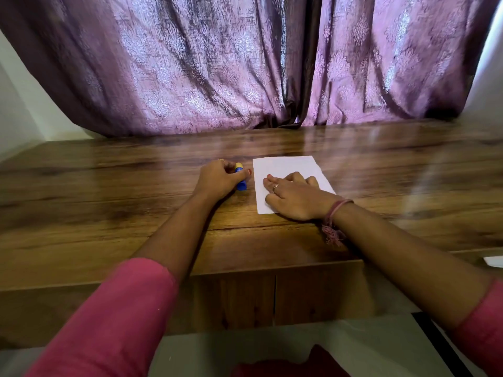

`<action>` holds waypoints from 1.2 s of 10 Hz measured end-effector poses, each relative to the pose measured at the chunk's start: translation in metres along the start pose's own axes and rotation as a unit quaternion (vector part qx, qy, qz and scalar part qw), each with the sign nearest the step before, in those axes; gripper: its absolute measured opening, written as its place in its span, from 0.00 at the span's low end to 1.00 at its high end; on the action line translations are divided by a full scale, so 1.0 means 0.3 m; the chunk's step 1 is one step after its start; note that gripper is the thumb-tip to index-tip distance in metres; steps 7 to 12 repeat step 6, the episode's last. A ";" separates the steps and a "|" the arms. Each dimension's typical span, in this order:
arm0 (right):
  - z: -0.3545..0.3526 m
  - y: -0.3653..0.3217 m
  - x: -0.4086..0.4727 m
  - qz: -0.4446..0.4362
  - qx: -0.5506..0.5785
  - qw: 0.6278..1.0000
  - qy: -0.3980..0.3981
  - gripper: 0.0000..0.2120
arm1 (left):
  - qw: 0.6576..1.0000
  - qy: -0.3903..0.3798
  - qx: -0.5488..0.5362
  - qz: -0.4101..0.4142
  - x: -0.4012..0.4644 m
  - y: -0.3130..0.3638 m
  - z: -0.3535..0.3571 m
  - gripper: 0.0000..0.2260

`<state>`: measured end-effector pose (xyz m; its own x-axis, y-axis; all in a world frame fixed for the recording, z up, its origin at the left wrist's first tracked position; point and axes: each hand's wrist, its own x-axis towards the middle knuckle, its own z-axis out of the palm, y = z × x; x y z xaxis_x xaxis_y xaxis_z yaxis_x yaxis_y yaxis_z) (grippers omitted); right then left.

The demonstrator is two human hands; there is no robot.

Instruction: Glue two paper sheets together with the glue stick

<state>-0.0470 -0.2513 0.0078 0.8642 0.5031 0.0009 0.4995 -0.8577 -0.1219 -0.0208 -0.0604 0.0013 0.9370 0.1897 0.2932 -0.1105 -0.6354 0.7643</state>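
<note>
Now, from the head view: the left hand (pixel 217 179) has its grip curled round the glue stick (pixel 240 177) on the bench (pixel 109 213), at nine o'clock of the paper (pixel 285 170). The right hand (pixel 295 197) presses flat, fingers spread. Whether two sheets lie stacked, I cannot tell; loosening that press could let them slide askew.

You can read no text, label, brand or number anywhere here. The glue stick (pixel 240 177) carries a yellow label band on its blue body, but any print on it is too blurred and small for you to read.
</note>
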 end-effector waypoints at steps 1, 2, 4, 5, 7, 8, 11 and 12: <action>0.010 -0.001 0.004 0.001 0.002 1.000 0.007 0.27 | 1.000 0.004 -0.005 0.004 -0.003 -0.003 0.002 0.16; 0.019 0.001 0.003 0.000 0.010 1.000 0.018 0.27 | 1.000 0.007 -0.011 0.007 -0.004 -0.004 0.003 0.15; 0.010 0.008 -0.007 0.009 0.052 0.995 0.086 0.26 | 0.999 0.031 -0.029 -0.018 0.002 -0.010 0.000 0.15; -0.004 0.029 -0.027 0.023 0.085 0.990 0.112 0.26 | 0.994 0.028 -0.091 -0.047 -0.006 -0.009 -0.008 0.18; -0.008 0.060 -0.055 0.037 0.118 0.981 0.150 0.25 | 0.991 0.038 -0.110 -0.065 -0.014 -0.021 -0.039 0.14; -0.008 0.060 -0.055 0.037 0.118 0.981 0.150 0.25 | 0.991 0.038 -0.110 -0.065 -0.014 -0.021 -0.039 0.14; -0.008 0.060 -0.055 0.037 0.118 0.981 0.150 0.25 | 0.991 0.038 -0.110 -0.065 -0.014 -0.021 -0.039 0.14; -0.008 0.060 -0.055 0.037 0.118 0.981 0.150 0.25 | 0.991 0.038 -0.110 -0.065 -0.014 -0.021 -0.039 0.14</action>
